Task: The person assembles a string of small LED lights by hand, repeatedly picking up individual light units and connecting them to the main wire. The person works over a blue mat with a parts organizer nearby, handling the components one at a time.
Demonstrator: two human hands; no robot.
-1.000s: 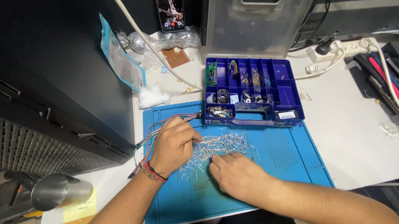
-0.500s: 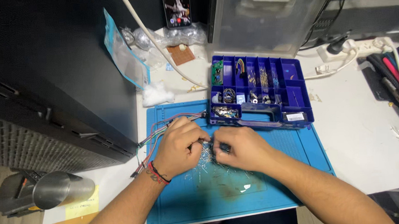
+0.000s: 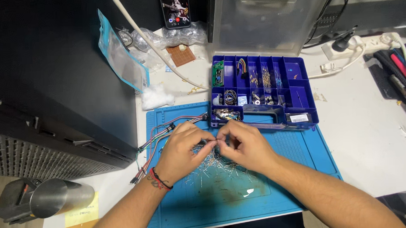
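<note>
Wire leads (image 3: 213,163) strewn every direction

Blue mat (image 3: 288,188), dark-blue organiser box (image 3: 297,85), silvery pins (image 3: 214,166).

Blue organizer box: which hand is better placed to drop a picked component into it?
Right, probably. The right hand sits just below the blue organizer box, nearer its front edge. The left hand lies further left, by the jumper wires, over the loose components.

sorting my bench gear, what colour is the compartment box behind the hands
Dark blue compartment box, with its clear lid propped open behind it; shown in the head view.
</note>
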